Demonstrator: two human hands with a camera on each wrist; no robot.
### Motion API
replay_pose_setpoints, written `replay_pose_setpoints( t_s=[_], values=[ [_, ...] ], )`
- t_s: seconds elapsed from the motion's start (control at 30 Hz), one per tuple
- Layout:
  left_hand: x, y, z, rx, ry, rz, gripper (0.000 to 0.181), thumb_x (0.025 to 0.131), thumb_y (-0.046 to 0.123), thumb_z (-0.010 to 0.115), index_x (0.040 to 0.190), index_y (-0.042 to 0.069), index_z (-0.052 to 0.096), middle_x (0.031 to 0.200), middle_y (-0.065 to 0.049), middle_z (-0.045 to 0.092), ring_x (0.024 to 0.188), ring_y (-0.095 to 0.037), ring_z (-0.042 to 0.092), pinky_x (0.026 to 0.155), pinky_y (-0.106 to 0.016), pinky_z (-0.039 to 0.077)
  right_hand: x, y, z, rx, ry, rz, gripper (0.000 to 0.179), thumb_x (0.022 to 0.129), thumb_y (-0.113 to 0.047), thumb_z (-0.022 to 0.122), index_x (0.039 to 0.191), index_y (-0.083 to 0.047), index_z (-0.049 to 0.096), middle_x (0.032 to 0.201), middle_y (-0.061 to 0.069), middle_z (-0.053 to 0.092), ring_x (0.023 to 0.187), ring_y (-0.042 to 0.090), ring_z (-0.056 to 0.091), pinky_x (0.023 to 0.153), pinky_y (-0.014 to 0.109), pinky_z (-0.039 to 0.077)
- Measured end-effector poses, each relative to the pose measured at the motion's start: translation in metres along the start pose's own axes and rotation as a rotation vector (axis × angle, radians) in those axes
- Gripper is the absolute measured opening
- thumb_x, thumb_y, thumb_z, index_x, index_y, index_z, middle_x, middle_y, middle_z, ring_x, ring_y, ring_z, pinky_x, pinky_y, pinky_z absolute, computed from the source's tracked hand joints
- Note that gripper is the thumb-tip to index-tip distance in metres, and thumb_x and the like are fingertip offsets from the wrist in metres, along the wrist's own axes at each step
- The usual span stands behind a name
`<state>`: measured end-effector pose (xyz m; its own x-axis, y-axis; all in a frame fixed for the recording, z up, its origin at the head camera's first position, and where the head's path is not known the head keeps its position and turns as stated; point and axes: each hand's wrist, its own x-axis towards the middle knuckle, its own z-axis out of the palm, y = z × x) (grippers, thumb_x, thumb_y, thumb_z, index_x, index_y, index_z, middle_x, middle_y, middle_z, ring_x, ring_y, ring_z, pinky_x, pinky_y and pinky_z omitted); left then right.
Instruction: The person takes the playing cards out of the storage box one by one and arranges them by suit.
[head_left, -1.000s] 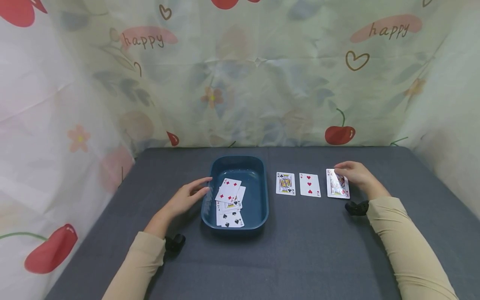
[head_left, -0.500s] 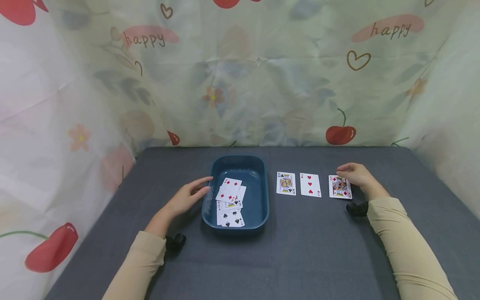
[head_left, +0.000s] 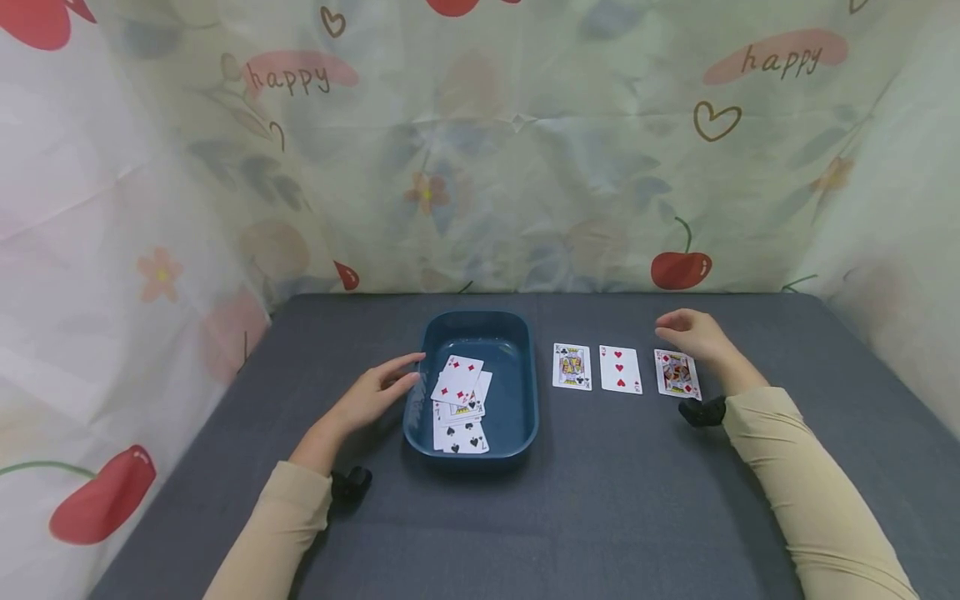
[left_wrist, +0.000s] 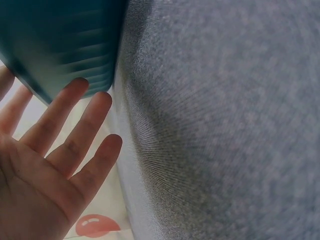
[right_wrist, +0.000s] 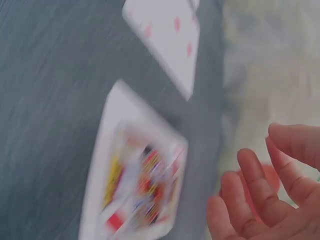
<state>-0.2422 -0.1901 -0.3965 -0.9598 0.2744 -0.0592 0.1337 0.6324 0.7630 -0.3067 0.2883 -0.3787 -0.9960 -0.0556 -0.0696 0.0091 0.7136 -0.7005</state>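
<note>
In the head view, a king of diamonds [head_left: 677,375] lies face up on the dark grey table at the right of a row of cards. My right hand [head_left: 697,340] hovers just behind it, apart from it, with loosely bent fingers. The right wrist view shows nothing between those fingers [right_wrist: 255,185], and the king [right_wrist: 142,175] is blurred below. My left hand [head_left: 372,396] is at the left wall of a blue tray [head_left: 513,400], fingers extended; in the left wrist view they reach toward the tray's side [left_wrist: 75,45]. I cannot tell whether they touch.
A three of hearts [head_left: 620,369] and a king of clubs [head_left: 572,367] lie face up between the tray and the king of diamonds. Several overlapping cards lie inside the tray, a four of diamonds [head_left: 457,380] on top. A printed curtain [head_left: 517,208] hangs behind the table.
The king of diamonds shifted right and nearer to me, then slightly left. My right hand has let go of it and moved up and left. My left hand has stayed put.
</note>
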Motion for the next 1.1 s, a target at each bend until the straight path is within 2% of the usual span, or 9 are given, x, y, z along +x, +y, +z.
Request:
replay_pose_setpoints(
  t_s=[0.13, 0.37, 0.7, 0.93, 1.1],
  values=[
    [0.000, 0.000, 0.000, 0.003, 0.000, 0.003, 0.048, 0.097, 0.038, 0.048, 0.142, 0.025, 0.039, 0.146, -0.013, 0.041, 0.127, -0.034, 0.048, 0.103, -0.054, 0.040, 0.000, -0.023, 0.008, 0.019, -0.022, -0.075, 0.041, 0.096, -0.023, 0.049, 0.126, 0.006, 0.047, 0.128, 0.030, 0.049, 0.121, 0.042, 0.046, 0.100, 0.054, 0.038],
    [0.001, -0.002, 0.000, 0.008, 0.002, 0.006, 0.049, 0.096, 0.039, 0.048, 0.142, 0.025, 0.039, 0.146, -0.013, 0.041, 0.127, -0.033, 0.049, 0.102, -0.053, 0.041, -0.002, -0.061, 0.024, 0.090, -0.077, -0.161, 0.038, 0.094, -0.020, 0.053, 0.124, 0.004, 0.050, 0.127, 0.026, 0.053, 0.121, 0.037, 0.049, 0.102, 0.050, 0.039],
    [0.001, -0.002, 0.000, 0.011, 0.003, 0.009, 0.050, 0.096, 0.039, 0.048, 0.142, 0.025, 0.039, 0.146, -0.013, 0.042, 0.126, -0.034, 0.049, 0.102, -0.053, 0.041, -0.004, -0.107, 0.052, 0.107, -0.161, -0.295, 0.034, 0.092, -0.019, 0.057, 0.120, 0.001, 0.055, 0.122, 0.020, 0.058, 0.115, 0.033, 0.054, 0.100, 0.048, 0.043],
    [0.001, -0.001, 0.000, -0.004, 0.001, 0.002, 0.049, 0.096, 0.040, 0.049, 0.142, 0.026, 0.039, 0.146, -0.012, 0.042, 0.127, -0.033, 0.049, 0.103, -0.053, 0.040, -0.004, -0.133, 0.076, 0.110, -0.234, -0.352, 0.029, 0.091, -0.015, 0.059, 0.116, -0.002, 0.057, 0.118, 0.016, 0.060, 0.112, 0.030, 0.057, 0.097, 0.044, 0.045],
    [0.001, -0.002, 0.000, 0.017, 0.009, 0.031, 0.050, 0.095, 0.042, 0.048, 0.142, 0.024, 0.040, 0.144, -0.015, 0.043, 0.124, -0.035, 0.050, 0.100, -0.053, 0.042, -0.004, -0.153, 0.091, 0.110, -0.277, -0.399, 0.025, 0.091, -0.013, 0.059, 0.114, -0.003, 0.058, 0.116, 0.016, 0.061, 0.109, 0.028, 0.058, 0.094, 0.042, 0.048]
  ],
)
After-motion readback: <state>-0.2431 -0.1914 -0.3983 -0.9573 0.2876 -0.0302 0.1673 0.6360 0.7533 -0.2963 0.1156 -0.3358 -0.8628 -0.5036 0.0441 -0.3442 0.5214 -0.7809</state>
